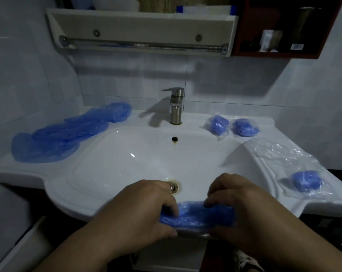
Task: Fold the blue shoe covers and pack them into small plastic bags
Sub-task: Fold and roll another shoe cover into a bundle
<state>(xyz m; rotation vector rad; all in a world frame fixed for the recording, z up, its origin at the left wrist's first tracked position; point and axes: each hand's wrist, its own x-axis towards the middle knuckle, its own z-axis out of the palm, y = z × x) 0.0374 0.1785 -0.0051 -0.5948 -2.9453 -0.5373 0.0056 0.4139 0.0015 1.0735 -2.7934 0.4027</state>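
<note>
Between left hand (144, 209), right hand (242, 205): shoe cover (197, 215)

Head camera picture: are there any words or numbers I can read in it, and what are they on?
None can be read.
Box in the red cabinet: label too blurred.
Small label beside it: too small and blurred.
Blue and white pack on the shelf: no letters legible.
Packed bags, blue shoe cover: no print shows.
</note>
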